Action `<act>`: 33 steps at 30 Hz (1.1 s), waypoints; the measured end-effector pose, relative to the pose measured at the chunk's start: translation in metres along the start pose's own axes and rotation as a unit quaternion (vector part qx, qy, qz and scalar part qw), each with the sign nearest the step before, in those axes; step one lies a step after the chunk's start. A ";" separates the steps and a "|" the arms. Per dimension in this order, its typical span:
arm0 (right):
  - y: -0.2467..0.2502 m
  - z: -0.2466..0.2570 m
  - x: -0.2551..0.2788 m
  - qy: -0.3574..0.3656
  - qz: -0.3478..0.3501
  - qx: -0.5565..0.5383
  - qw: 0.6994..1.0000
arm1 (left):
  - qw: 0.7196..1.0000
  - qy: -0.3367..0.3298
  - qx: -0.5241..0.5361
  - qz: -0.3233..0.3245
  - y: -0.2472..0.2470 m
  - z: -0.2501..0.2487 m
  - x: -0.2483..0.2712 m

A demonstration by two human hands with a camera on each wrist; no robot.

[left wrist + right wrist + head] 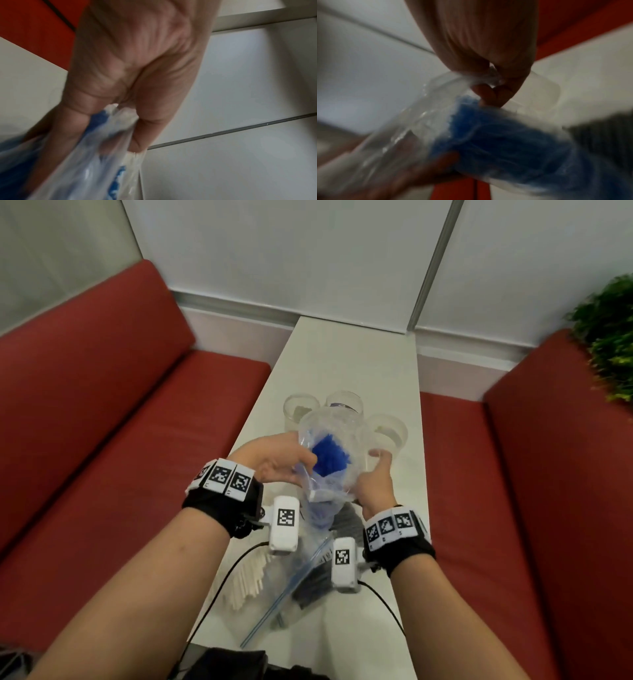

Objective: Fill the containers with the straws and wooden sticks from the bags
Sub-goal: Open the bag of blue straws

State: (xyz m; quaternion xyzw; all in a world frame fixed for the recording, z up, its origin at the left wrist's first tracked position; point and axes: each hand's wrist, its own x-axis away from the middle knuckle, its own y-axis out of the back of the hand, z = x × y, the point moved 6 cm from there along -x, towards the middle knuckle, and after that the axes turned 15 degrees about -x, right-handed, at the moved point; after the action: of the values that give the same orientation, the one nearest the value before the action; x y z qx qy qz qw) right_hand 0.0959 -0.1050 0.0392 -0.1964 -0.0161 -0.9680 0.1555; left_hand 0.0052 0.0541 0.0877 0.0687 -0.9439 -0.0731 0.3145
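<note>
A clear zip bag (329, 436) holding blue straws (330, 455) is held up above the white table (346, 361), its mouth spread wide. My left hand (274, 460) grips the bag's left edge; the left wrist view shows fingers and thumb pinching the plastic (123, 124). My right hand (375, 474) pinches the right edge, as seen in the right wrist view where the blue straws (496, 138) fill the bag (436, 108). Three clear cups stand behind the bag: far left (301, 409), far middle (344, 402), right (388, 433).
Nearer to me on the table lie a bag of white straws (246, 577) and another zip bag with dark sticks (308, 587). Red bench seats (102, 440) flank the narrow table on both sides. A green plant (609, 337) sits at the right.
</note>
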 end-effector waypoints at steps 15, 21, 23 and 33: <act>0.003 0.002 -0.015 -0.123 0.224 -0.112 0.960 | 0.964 0.032 0.219 -0.146 0.007 0.044 -0.032; 0.003 0.011 -0.024 -0.021 0.156 -0.013 0.987 | 0.978 -0.074 0.167 0.103 -0.016 0.020 -0.044; 0.003 0.017 -0.026 0.008 0.145 0.017 0.989 | 0.983 -0.093 0.119 0.102 -0.019 0.016 -0.046; 0.007 0.014 -0.043 0.064 0.097 0.006 0.993 | 0.990 -0.054 0.077 -0.101 0.015 0.016 -0.062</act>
State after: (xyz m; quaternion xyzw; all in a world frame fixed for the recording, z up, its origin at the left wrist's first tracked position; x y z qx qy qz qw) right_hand 0.1406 -0.0975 0.0353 -0.1336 0.0068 -0.9588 0.2506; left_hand 0.0435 0.0813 0.0411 0.1837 -0.9505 -0.0347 0.2483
